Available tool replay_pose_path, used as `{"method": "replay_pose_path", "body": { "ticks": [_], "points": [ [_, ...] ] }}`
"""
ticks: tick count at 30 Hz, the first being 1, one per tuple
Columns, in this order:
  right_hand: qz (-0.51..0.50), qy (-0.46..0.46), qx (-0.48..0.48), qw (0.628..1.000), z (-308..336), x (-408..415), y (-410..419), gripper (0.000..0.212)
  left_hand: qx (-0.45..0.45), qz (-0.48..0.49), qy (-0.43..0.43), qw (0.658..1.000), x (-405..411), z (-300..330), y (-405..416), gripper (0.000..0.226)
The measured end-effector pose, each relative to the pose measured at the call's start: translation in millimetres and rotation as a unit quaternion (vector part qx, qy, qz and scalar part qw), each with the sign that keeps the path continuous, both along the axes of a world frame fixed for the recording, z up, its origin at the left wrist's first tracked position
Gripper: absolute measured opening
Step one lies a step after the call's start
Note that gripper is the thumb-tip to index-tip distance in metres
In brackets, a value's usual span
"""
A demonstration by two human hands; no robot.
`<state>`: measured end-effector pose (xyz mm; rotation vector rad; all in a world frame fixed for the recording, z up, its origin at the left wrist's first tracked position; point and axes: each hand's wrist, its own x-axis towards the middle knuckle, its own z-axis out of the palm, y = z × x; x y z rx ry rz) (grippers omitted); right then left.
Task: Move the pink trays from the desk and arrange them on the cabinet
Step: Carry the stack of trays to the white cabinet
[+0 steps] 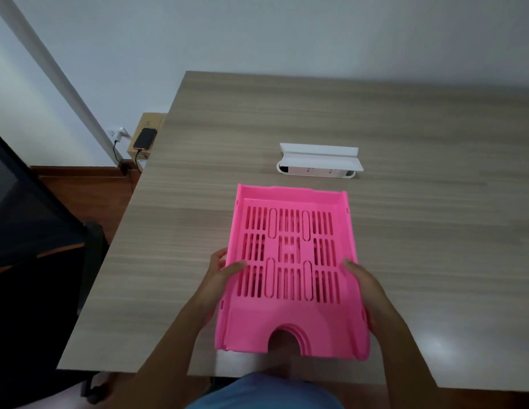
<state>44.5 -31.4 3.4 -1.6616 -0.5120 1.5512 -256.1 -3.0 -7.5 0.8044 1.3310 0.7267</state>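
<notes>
Pink letter trays [290, 267], nested stack, sit near front edge of worktop [434, 231]. Your left hand [220, 276] and right hand [366, 287] have fingers clamped on side walls. Lift level, keep stack together, stay clear of white socket box [318, 160].

Office, wood-grain desk [405, 128], mesh chair [36, 216], desktop socket box [319, 160]

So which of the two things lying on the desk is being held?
The pink tray stack, gripped at its sides by the left hand and right hand; the white socket box lies untouched.
</notes>
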Motion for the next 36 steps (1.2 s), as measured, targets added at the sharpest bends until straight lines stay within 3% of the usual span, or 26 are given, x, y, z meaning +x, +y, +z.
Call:
{"method": "replay_pose_path", "body": {
  "ticks": [3, 7, 11, 13, 16, 17, 18, 20, 22, 23, 25, 29, 31, 33, 36],
  "points": [
    [0.014, 0.065, -0.006, 0.998, -2.7, -2.8, -1.9, 0.036, -0.008, -0.03, -0.041, 0.999, -0.9, -1.3, -5.5, 0.076],
    [0.041, 0.07, 0.018, 0.997, -1.5, -2.5, 5.9, 0.036, 0.021, -0.018, -0.074, 0.997, 1.9, -2.1, -7.2, 0.039],
    [0.058, 0.087, 0.019, 0.994, -10.2, 2.7, 9.2, 0.037, 0.029, 0.02, -0.081, 0.996, 4.2, -8.7, -21.5, 0.033],
    [0.084, 0.093, 0.023, 0.992, -12.3, 1.3, 16.5, 0.034, 0.022, 0.065, -0.076, 0.995, -0.3, -14.3, -30.5, 0.041],
    [0.132, 0.104, 0.018, 0.986, -16.8, -9.9, 25.7, 0.031, 0.024, 0.112, -0.073, 0.991, -13.0, -27.3, -51.2, 0.078],
    [0.148, 0.107, 0.016, 0.983, -18.3, -15.8, 28.2, 0.031, 0.021, 0.135, -0.074, 0.988, -16.2, -27.4, -59.8, 0.08],
    [0.166, 0.106, 0.014, 0.98, -20.0, -22.0, 31.0, 0.032, 0.015, 0.152, -0.07, 0.986, -19.1, -27.9, -67.6, 0.07],
    [0.208, 0.102, 0.016, 0.973, -19.6, -37.4, 32.6, 0.035, 0.024, 0.195, -0.083, 0.977, -24.8, -27.8, -84.4, 0.02],
    [0.241, 0.109, 0.019, 0.964, -17.2, -55.4, 29.4, 0.04, 0.032, 0.21, -0.091, 0.973, -39.7, -32.8, -102.5, 0.012],
    [0.252, 0.115, 0.021, 0.961, -16.3, -65.0, 26.5, 0.042, 0.044, 0.205, -0.103, 0.972, -46.9, -34.4, -112.1, 0.021],
    [0.272, 0.127, 0.019, 0.954, -19.3, -81.3, 18.4, 0.046, 0.054, 0.216, -0.116, 0.968, -62.4, -34.4, -132.3, 0.064],
    [0.317, 0.137, 0.018, 0.938, -20.0, -120.8, 2.0, 0.065, 0.066, 0.249, -0.116, 0.959, -95.6, -34.1, -176.4, 0.052],
    [0.356, 0.122, 0.023, 0.926, -18.8, -150.1, -8.5, 0.079, 0.06, 0.292, -0.11, 0.948, -117.9, -34.8, -203.9, 0.07],
    [0.383, 0.119, 0.025, 0.916, -18.2, -183.3, -22.6, 0.071, 0.05, 0.331, -0.106, 0.936, -142.6, -35.9, -234.8, 0.074],
    [0.411, 0.158, 0.007, 0.898, -16.7, -240.1, -52.4, 0.033, 0.053, 0.378, -0.115, 0.917, -181.3, -39.0, -287.9, 0.058]
  ]
}}
